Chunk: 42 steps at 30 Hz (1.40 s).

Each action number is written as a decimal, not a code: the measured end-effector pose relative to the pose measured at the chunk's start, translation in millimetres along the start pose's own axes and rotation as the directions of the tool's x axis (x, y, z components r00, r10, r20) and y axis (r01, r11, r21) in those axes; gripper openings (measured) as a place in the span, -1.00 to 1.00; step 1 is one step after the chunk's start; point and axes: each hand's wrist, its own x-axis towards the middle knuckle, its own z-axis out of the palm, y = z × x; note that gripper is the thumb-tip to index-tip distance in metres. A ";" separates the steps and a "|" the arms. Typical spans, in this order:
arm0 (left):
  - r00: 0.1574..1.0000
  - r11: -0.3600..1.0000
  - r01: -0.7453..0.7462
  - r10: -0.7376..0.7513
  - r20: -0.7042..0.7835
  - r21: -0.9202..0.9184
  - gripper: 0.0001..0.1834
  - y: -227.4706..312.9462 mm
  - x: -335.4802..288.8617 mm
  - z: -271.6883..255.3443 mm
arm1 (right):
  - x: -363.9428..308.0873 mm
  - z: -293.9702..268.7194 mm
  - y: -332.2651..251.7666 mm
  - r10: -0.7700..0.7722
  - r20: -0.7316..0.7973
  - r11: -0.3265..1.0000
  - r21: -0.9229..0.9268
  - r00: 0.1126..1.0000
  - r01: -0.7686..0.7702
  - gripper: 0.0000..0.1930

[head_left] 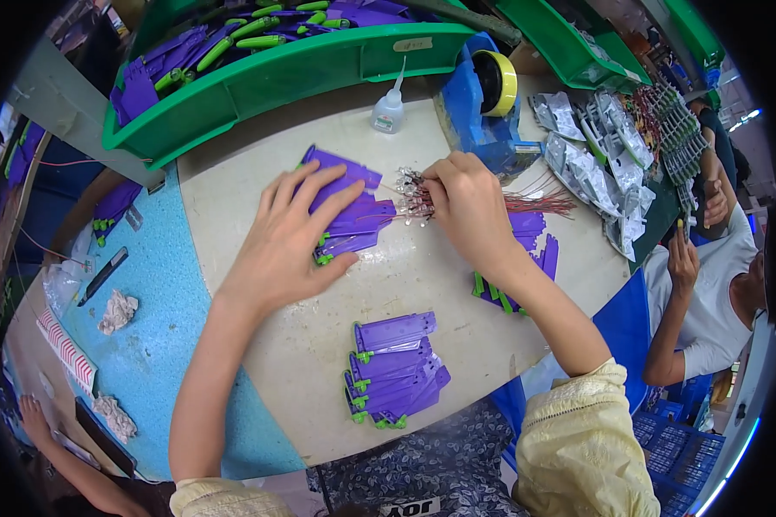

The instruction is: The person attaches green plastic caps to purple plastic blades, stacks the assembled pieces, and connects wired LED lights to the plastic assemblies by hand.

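Observation:
Fingers spread, my left hand (276,237) lies over a group of flat purple plastic pieces with green ends (353,222) on the worktable. Just right of them, my right hand (474,211) pinches with thumb and forefinger at a bunch of small clear-and-metal wired parts (414,200). Their red wires (539,203) trail out to the right beneath that hand. Exactly which part sits between the fingertips is hard to make out. More purple pieces (526,228) show partly behind my right forearm. Nearer me, a fanned stack of purple pieces (401,370) rests on the table.
A long green bin (284,73) of purple and green pieces spans the back. Before it stand a small dropper bottle (388,112) and a blue tape dispenser (478,121). Silvery parts (591,164) are heaped at right. A blue mat (159,319) lies left. Another person (707,284) sits right.

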 end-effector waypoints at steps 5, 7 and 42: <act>0.943 0.983 -0.141 0.097 -0.319 -0.117 -0.54 40.5 -53.7 8.1 | -8.9 -42.5 -18.2 -0.191 -0.355 0.942 0.198 0.915 0.273 -0.79; 0.979 0.964 -0.155 0.120 -0.166 -0.217 -0.64 59.8 -75.9 5.8 | -16.1 -78.7 -43.1 -0.357 -0.303 0.872 0.232 0.884 0.432 -0.71; 0.932 0.832 0.110 -0.276 -0.234 -0.543 -0.55 73.3 -55.6 43.3 | -39.6 -24.5 -47.6 0.045 0.545 0.676 0.600 0.837 -0.427 -0.90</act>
